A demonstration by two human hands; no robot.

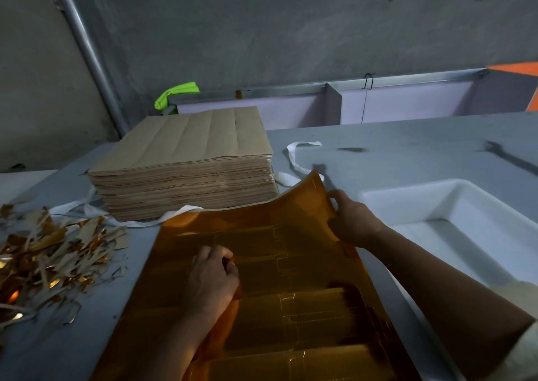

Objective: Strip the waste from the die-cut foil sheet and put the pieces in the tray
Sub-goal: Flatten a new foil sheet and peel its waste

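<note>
Light and floppy, the foil sheet (305, 252) suits an edge pinch by the right hand (353, 220); the left hand (214, 276) curls its fingers atop (grip unclear).

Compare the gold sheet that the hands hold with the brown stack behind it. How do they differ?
The gold sheet is single and shiny; the brown stack is many matte sheets piled high. The gold sheet's far corner curls up in the right hand; the brown stack lies flat, untouched. Both rest on the grey table.
</note>
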